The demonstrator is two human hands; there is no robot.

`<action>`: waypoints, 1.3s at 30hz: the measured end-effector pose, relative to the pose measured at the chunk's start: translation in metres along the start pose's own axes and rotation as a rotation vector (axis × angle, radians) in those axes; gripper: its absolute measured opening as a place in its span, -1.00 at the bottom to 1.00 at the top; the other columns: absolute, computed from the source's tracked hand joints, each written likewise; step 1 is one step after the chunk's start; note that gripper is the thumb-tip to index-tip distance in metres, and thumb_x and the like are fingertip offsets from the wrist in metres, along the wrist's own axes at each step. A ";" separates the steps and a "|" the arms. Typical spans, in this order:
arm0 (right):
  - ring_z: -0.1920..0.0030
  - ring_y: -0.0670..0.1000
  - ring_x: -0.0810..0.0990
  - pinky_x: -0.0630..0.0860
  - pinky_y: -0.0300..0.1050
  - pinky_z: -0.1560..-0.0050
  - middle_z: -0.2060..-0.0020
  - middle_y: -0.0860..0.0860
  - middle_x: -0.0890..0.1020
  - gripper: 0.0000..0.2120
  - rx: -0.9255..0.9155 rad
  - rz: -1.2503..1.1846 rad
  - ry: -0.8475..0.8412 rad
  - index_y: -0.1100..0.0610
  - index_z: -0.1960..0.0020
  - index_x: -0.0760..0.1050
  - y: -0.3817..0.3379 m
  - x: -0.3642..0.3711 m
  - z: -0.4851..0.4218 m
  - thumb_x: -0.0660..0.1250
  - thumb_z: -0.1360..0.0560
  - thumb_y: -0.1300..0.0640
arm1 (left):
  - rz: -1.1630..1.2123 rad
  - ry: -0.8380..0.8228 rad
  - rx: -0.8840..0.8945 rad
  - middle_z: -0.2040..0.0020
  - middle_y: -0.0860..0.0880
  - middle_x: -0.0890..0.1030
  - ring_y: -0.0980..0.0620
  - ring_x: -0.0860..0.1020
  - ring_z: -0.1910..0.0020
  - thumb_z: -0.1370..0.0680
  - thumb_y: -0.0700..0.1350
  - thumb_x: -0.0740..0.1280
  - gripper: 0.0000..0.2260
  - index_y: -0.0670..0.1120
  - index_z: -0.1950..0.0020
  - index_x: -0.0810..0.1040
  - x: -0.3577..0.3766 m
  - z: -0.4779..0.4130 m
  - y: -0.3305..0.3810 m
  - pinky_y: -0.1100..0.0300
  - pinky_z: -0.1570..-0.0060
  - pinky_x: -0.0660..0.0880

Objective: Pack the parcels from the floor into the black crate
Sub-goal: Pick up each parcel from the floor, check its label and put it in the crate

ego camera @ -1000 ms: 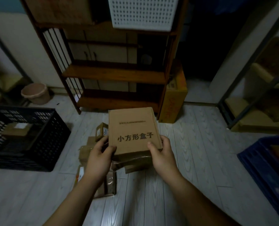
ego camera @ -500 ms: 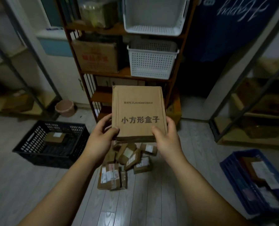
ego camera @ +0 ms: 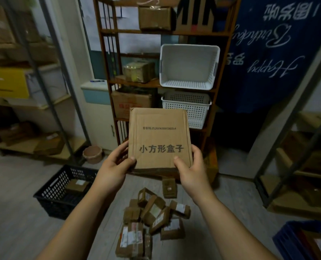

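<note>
I hold a flat brown cardboard box point(ego camera: 158, 137) with black printed characters up in front of me, well above the floor. My left hand point(ego camera: 116, 166) grips its lower left corner, thumb on the top face. My right hand point(ego camera: 190, 168) grips the lower right corner the same way. Below the box, a heap of several small brown parcels point(ego camera: 154, 218) with white labels lies on the grey plank floor. The black crate point(ego camera: 62, 192) stands on the floor to the left with one labelled parcel point(ego camera: 77, 185) inside.
A wooden shelf unit point(ego camera: 107, 59) stands straight ahead with two white baskets point(ego camera: 188, 66) and cardboard boxes. Metal racks flank both sides. A blue crate point(ego camera: 305, 239) sits at the lower right. A pinkish bucket point(ego camera: 92, 154) stands behind the black crate.
Both hands have lifted the flat box higher, away from the parcel heap. The view has tilted up and back, so more of the shelf, the heap and the black crate show.
</note>
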State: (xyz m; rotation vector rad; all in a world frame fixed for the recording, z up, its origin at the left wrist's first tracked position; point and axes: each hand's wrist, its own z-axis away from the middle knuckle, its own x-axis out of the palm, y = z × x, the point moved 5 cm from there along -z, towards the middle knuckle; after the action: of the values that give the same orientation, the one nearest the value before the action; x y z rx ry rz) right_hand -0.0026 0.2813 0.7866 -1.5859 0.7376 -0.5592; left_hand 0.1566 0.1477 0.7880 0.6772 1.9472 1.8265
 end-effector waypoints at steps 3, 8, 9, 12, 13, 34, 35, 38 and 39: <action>-0.05 -0.20 0.50 0.52 -0.21 -0.07 -0.02 -0.25 0.48 -0.56 -0.011 0.002 -0.025 -0.07 -0.35 0.26 -0.003 0.034 -0.007 0.29 -0.54 0.16 | -0.010 0.045 0.022 -0.09 0.16 0.59 0.10 0.56 -0.14 -0.54 -0.22 0.28 -0.61 0.28 -0.15 0.45 -0.030 -0.010 0.003 0.15 -0.05 0.53; 0.03 -0.29 0.46 0.45 -0.37 0.07 0.01 -0.28 0.47 -0.57 -0.013 0.011 -0.067 -0.09 -0.34 0.25 0.000 0.122 -0.027 0.30 -0.54 0.15 | -0.036 0.111 0.025 -0.07 0.19 0.56 0.10 0.54 -0.13 -0.55 -0.25 0.26 -0.62 0.24 -0.16 0.44 -0.110 -0.035 0.007 0.15 -0.04 0.51; 0.03 -0.29 0.47 0.44 -0.40 0.12 0.01 -0.27 0.47 -0.57 -0.011 0.004 -0.077 -0.08 -0.34 0.25 0.002 0.144 -0.031 0.30 -0.54 0.16 | -0.044 0.119 0.023 -0.09 0.17 0.55 0.09 0.54 -0.15 -0.55 -0.26 0.26 -0.61 0.20 -0.22 0.42 -0.130 -0.041 0.007 0.13 -0.07 0.50; 0.02 -0.29 0.49 0.43 -0.42 0.15 0.00 -0.27 0.50 -0.58 -0.004 -0.010 -0.093 -0.09 -0.33 0.27 0.006 0.215 -0.042 0.30 -0.54 0.16 | -0.071 0.136 0.015 -0.11 0.13 0.56 0.04 0.53 -0.17 -0.55 -0.27 0.26 -0.60 0.14 -0.28 0.42 -0.198 -0.060 0.009 0.03 -0.17 0.49; 0.02 -0.29 0.49 0.43 -0.42 0.13 0.01 -0.28 0.50 -0.58 0.002 -0.018 -0.094 -0.10 -0.32 0.28 0.008 0.239 -0.046 0.30 -0.54 0.17 | -0.080 0.140 0.015 -0.10 0.14 0.57 0.04 0.54 -0.17 -0.55 -0.27 0.26 -0.61 0.16 -0.25 0.42 -0.221 -0.067 0.010 0.02 -0.18 0.48; -0.26 -0.10 0.45 0.40 0.00 -0.33 -0.30 -0.14 0.45 -0.30 0.086 0.069 -0.213 -0.10 -0.54 0.00 0.075 0.566 -0.227 0.30 -0.54 0.10 | -0.222 0.214 -0.173 0.01 0.23 0.55 0.25 0.56 0.05 -0.58 -0.25 0.23 -0.64 0.18 -0.23 0.34 -0.492 -0.289 -0.030 0.35 0.22 0.52; -0.26 -0.11 0.44 0.39 -0.02 -0.34 -0.29 -0.15 0.44 -0.30 0.092 0.067 -0.223 -0.10 -0.54 -0.02 0.077 0.579 -0.238 0.30 -0.54 0.10 | -0.223 0.225 -0.180 0.01 0.22 0.55 0.24 0.56 0.03 -0.58 -0.25 0.22 -0.64 0.18 -0.22 0.34 -0.501 -0.302 -0.032 0.34 0.21 0.52; -0.23 -0.17 0.38 0.32 -0.19 -0.30 -0.24 -0.17 0.40 -0.29 0.099 0.101 -0.245 -0.10 -0.54 -0.05 0.085 0.611 -0.266 0.29 -0.55 0.10 | -0.260 0.222 -0.194 -0.01 0.23 0.54 0.24 0.55 0.03 -0.60 -0.24 0.19 -0.62 0.21 -0.24 0.29 -0.523 -0.339 -0.039 0.37 0.24 0.51; -0.23 -0.18 0.37 0.29 -0.22 -0.29 -0.25 -0.17 0.39 -0.29 0.099 0.109 -0.246 -0.11 -0.54 -0.05 0.088 0.618 -0.275 0.29 -0.55 0.10 | -0.272 0.208 -0.203 -0.01 0.23 0.54 0.25 0.55 0.04 -0.60 -0.23 0.18 -0.61 0.22 -0.26 0.27 -0.529 -0.351 -0.044 0.39 0.24 0.50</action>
State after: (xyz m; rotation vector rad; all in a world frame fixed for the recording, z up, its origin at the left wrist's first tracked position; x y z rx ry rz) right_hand 0.2067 -0.3632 0.7050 -1.4804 0.5969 -0.3087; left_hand 0.3774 -0.4481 0.7468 0.1549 1.8360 1.9455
